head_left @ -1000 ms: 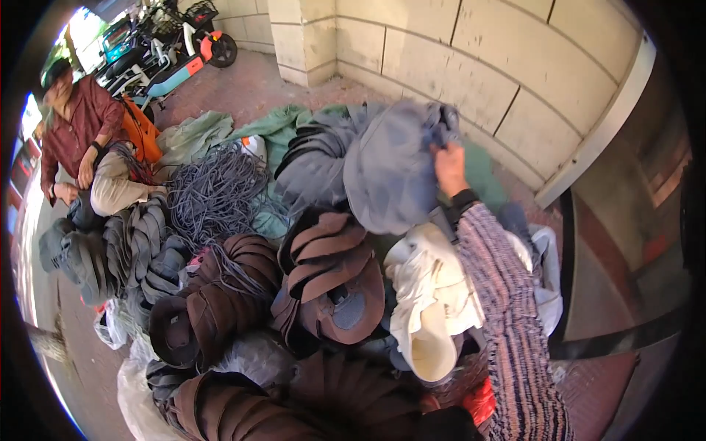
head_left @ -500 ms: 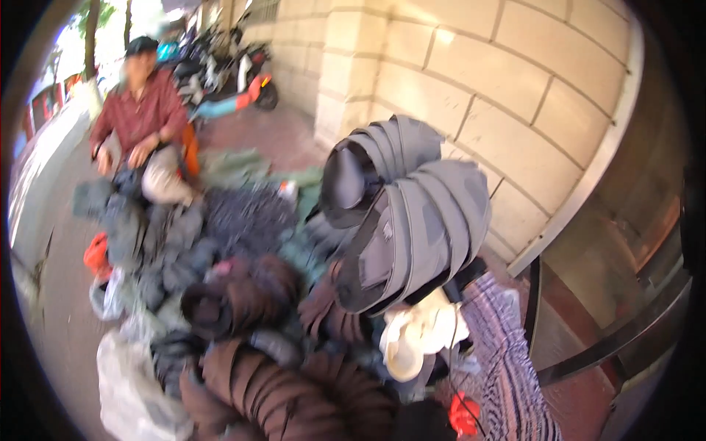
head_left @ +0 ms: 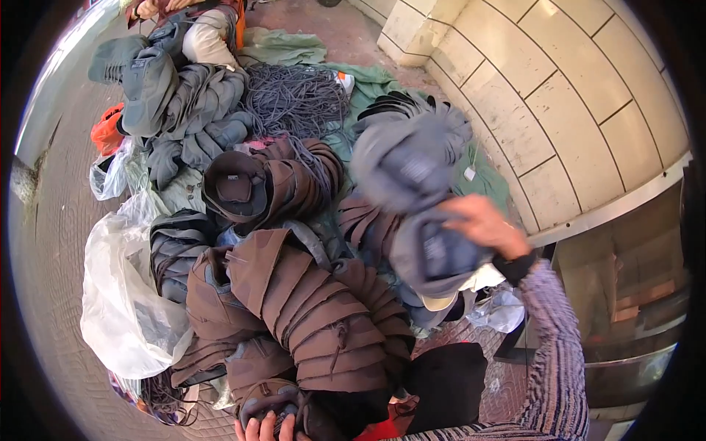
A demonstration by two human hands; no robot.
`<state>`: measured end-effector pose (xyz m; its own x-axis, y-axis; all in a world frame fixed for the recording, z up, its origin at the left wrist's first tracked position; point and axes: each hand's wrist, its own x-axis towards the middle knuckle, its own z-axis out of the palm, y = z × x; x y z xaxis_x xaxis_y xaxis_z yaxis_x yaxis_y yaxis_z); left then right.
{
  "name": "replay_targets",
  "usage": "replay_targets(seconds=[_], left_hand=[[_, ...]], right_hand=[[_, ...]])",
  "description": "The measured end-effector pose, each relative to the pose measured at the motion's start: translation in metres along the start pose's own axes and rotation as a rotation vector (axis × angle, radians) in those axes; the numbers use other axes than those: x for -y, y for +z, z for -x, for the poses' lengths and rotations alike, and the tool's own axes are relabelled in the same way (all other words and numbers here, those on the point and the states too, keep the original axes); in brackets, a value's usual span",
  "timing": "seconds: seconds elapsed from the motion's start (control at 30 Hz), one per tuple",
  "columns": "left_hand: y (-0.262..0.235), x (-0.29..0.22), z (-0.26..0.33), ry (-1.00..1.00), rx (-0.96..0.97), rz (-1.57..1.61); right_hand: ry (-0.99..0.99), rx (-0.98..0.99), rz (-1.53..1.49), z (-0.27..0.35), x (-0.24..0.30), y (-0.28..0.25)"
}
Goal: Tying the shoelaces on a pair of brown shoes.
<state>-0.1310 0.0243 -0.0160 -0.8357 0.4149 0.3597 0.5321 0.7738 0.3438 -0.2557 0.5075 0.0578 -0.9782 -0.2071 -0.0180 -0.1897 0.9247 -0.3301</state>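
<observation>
My right hand (head_left: 482, 220), blurred by motion, is closed over the edge of a grey shoe upper (head_left: 434, 257) at right of centre. Against it, on the far side, is another blurred stack of grey shoe uppers (head_left: 404, 165). At the bottom edge the fingertips of my left hand (head_left: 266, 428) curl over a brown shoe upper (head_left: 272, 397); the rest of that hand is out of view. Just beyond it, brown shoe uppers (head_left: 316, 316) lie nested in a long curved stack. A further brown stack (head_left: 276, 180) lies farther off, its opening facing me.
A heap of grey laces (head_left: 294, 99) lies on green cloth (head_left: 287, 45) at the back. Grey-green uppers (head_left: 151, 88) are piled before a seated person's hands (head_left: 158, 7). A white plastic bag (head_left: 121, 294) is at left, a tiled wall (head_left: 559, 95) at right.
The view has tipped downward. The two raised grey stacks have come down, and my right hand now shows on one. My left fingertips have appeared at the bottom on a brown upper.
</observation>
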Motion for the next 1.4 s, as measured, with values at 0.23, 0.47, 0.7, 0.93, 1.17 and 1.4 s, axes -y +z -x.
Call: replay_targets(seconds=[0.23, 0.47, 0.7, 0.93, 1.17, 1.4], left_hand=[[-0.003, -0.003, -0.006, 0.014, 0.04, 0.0], [-0.015, -0.013, -0.022, 0.078, 0.102, 0.068], [-0.006, 0.015, 0.012, 0.066, -0.059, 0.093], [-0.017, 0.022, -0.003, -0.027, 0.076, 0.333], [0.008, 0.052, 0.01, -0.107, -0.16, 0.509], [0.005, 0.041, 0.044, -0.02, -0.113, 0.652]], right_hand=[[0.091, 0.177, 0.024, -0.021, -0.037, 0.209], [0.206, -0.223, 0.338, 0.016, -0.006, 0.229], [0.155, -0.135, -0.782, 0.056, 0.141, 0.15], [0.107, 0.042, -0.065, 0.091, 0.266, 0.16], [-0.155, 0.118, -0.2, 0.067, 0.318, 0.158], [-0.408, 0.055, -0.29, 0.089, 0.304, 0.183]])
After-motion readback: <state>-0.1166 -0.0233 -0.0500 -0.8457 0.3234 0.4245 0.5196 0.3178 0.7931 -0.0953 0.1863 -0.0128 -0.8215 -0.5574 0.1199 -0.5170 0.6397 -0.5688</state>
